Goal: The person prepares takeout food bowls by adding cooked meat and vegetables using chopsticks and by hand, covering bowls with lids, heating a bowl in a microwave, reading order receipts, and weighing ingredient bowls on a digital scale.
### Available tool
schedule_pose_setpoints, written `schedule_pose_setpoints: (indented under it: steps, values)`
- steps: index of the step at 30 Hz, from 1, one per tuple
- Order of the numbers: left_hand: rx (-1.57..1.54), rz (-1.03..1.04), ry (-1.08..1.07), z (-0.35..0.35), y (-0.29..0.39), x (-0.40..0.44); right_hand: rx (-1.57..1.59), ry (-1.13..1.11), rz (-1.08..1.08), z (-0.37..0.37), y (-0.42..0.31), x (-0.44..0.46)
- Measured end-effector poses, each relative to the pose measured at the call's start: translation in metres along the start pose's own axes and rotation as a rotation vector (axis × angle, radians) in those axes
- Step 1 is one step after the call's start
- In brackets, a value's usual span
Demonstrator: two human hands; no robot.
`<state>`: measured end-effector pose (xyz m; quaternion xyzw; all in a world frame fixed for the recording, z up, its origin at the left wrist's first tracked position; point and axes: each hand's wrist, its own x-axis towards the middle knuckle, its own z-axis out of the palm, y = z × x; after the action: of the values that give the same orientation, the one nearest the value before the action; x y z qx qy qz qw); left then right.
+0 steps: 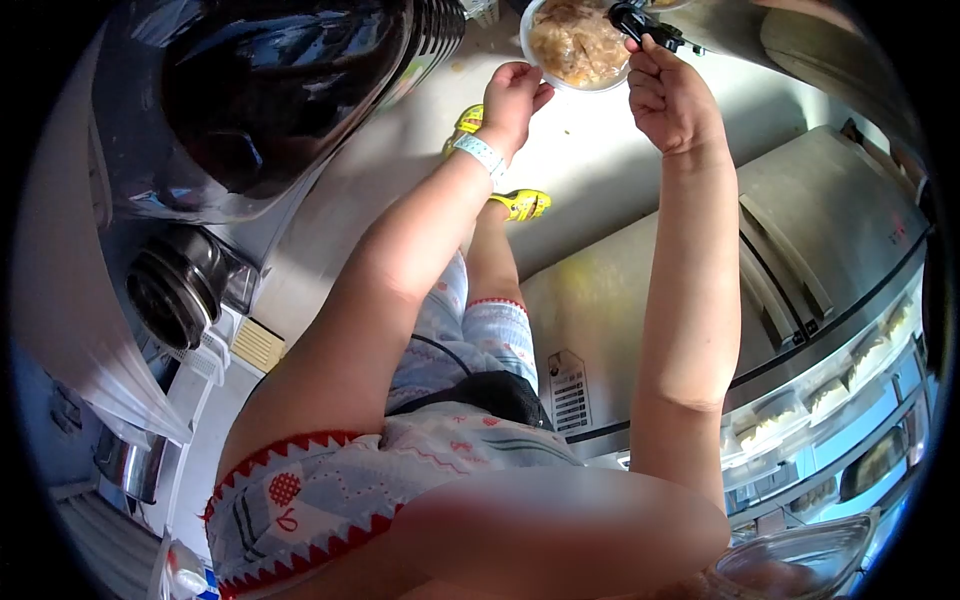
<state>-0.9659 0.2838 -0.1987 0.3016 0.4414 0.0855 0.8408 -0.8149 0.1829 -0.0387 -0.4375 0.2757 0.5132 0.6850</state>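
A white bowl point(528, 52) of pale, brownish shredded or noodle-like food point(578, 45) is at the top edge of the view, partly cut off. My left hand point(513, 105), with a light patterned band at the wrist, has its fingers curled at the bowl's lower left rim and pinches it. My right hand point(668, 95) is closed around a black clamp-like tool point(648, 24) at the bowl's right side. Whether this tool grips the bowl's rim I cannot tell.
A steel refrigerator point(640, 300) lies along the right. At the upper left is a large glossy black appliance point(270, 100), with stacked black pans point(172, 285) below it. Yellow shoes point(522, 205) stand on the pale floor point(380, 190). A clear container point(800, 555) shows at bottom right.
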Motion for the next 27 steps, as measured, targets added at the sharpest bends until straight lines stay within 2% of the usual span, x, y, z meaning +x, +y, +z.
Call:
schedule_pose_setpoints:
  steps: [4, 7, 11, 13, 15, 16, 17, 18, 22, 23, 27]
  values:
    - [0.084, 0.02, -0.009, 0.001, 0.003, -0.001, 0.003, -0.018, -0.019, 0.001, 0.001, -0.002]
    - [-0.019, 0.05, 0.002, 0.005, -0.016, 0.0, -0.017, 0.023, -0.045, 0.002, 0.001, -0.001]
    - [0.076, 0.428, 0.059, 0.016, -0.054, 0.006, 0.006, 0.005, -0.019, 0.001, 0.0, 0.001]
    - [0.276, 0.556, 0.043, 0.024, -0.045, -0.002, 0.006, 0.002, -0.016, 0.001, -0.001, 0.001]
    - [-0.328, -0.047, 0.305, 0.047, -0.022, -0.021, 0.013, -0.007, -0.015, 0.001, -0.001, 0.0]
    - [-0.329, -0.047, 0.305, 0.031, -0.037, -0.012, 0.013, -0.007, -0.015, 0.001, -0.002, 0.0]
    - [0.102, 0.232, 0.154, 0.011, -0.05, -0.004, 0.024, -0.005, -0.007, 0.001, -0.002, -0.001]
    - [0.134, 0.276, 0.118, 0.009, -0.043, -0.008, 0.035, -0.005, 0.001, 0.001, -0.002, 0.0]
    - [-0.048, 0.12, 0.092, 0.005, -0.009, -0.007, 0.017, -0.023, 0.003, -0.003, -0.001, 0.003]
    - [0.076, 0.151, 0.088, 0.004, 0.0, -0.009, 0.016, -0.017, -0.002, -0.002, -0.001, 0.002]
    - [0.15, 0.2, 0.109, 0.006, 0.011, -0.011, 0.015, -0.004, -0.011, -0.002, 0.0, 0.002]
